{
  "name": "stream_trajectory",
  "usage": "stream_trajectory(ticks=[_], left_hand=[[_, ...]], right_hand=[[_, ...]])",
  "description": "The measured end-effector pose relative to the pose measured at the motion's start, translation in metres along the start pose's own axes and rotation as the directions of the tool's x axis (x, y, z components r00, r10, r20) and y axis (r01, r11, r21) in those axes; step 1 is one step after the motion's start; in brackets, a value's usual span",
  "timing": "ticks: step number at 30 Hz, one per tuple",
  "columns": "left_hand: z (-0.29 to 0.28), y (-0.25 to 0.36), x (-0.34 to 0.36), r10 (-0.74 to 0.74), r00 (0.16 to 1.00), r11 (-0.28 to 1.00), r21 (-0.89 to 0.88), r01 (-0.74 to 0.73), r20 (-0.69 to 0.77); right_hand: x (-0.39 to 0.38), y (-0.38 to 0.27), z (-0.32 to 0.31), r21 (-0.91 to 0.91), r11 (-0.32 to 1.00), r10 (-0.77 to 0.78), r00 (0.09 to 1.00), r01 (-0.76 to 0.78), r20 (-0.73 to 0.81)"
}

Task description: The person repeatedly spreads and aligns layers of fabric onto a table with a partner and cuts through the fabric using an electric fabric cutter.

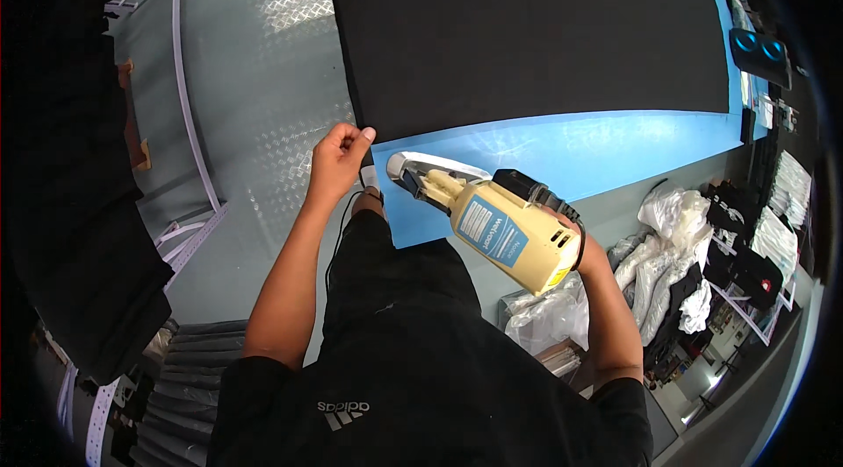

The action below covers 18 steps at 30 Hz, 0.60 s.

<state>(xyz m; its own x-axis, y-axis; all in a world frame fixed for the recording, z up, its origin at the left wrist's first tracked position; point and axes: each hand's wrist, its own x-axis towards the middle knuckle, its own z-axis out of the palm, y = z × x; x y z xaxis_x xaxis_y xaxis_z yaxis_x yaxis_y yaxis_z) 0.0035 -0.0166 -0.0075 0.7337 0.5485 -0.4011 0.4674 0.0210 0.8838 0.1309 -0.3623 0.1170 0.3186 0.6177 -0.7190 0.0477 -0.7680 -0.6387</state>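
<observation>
A wide sheet of black cloth [536, 28] lies over the light blue tabletop [606, 151]. At its near left corner, my left hand [339, 159] is closed, thumb and fingers pinched on the cloth edge. My right hand [587, 247] grips the back of a cream handheld electric fabric cutter [502, 234] with a blue-and-white label; the tool's body hides most of those fingers. The cutter's rounded metal front end points left, over the near left part of the tabletop. It sits below the cloth's near edge, apart from it.
A dark cord [332, 247] hangs beside my left leg. Clear plastic bags and garments [667, 238] are heaped at the right. Dark fabric [79, 203] and a pale metal frame [184, 89] stand to the left. A dark device with two blue rings [760, 54] rests at the far right.
</observation>
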Motion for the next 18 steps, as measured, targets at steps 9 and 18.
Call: stream_trajectory(ticks=[9, 18], left_hand=[[0.004, 0.002, -0.002, -0.015, 0.995, 1.0, 0.023, 0.013, 0.097], [-0.004, 0.005, 0.001, -0.06, 0.998, 0.987, 0.152, 0.058, 0.009]], right_hand=[[0.015, -0.014, -0.038, -0.355, 0.892, -0.223, 0.955, 0.28, 0.194], [0.16, -0.071, -0.097, -0.793, 0.605, -0.72, 0.47, 0.066, -0.51]])
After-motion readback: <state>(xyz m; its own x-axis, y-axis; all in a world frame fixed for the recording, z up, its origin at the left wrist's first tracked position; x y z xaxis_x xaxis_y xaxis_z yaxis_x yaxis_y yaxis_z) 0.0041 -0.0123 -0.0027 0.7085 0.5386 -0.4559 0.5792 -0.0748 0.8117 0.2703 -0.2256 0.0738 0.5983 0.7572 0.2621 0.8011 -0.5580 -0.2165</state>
